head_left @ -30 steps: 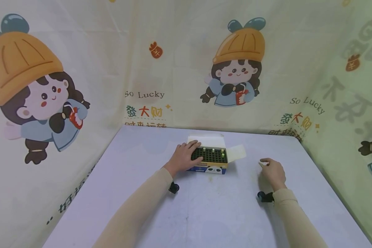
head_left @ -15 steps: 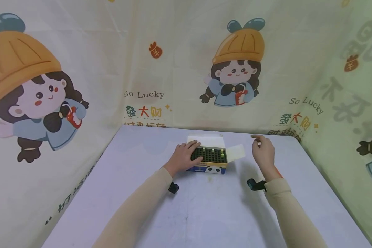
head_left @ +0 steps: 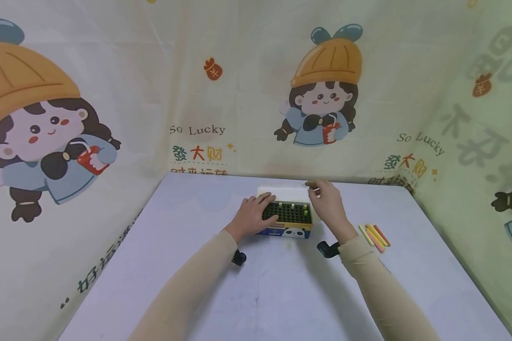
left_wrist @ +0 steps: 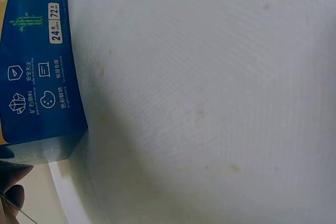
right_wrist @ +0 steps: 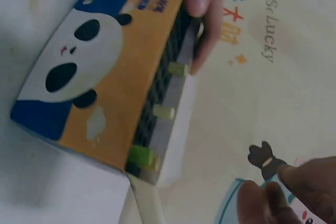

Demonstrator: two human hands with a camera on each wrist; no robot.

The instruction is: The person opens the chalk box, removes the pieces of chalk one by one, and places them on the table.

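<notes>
Left hand (head_left: 251,215) across left end of panda box (head_left: 296,233), fingers extended. Box on counter (head_left: 281,293), four sticks (head_left: 306,213) upright inside. Right hand (head_left: 327,201) near box's right rear, can't tell if gripping. Loose coloured sticks (head_left: 375,235) farther right.

On a pale table (head_left: 281,298), the left hand (head_left: 249,217) rests on the left end of an open panda-printed box (head_left: 296,232) whose dark grid (head_left: 288,217) holds short sticks (head_left: 306,213), the right hand (head_left: 327,201) hangs near its right end, and coloured sticks (head_left: 376,239) lie beside the right sleeve (head_left: 364,263).

Soft, muted light; slight blur
</notes>
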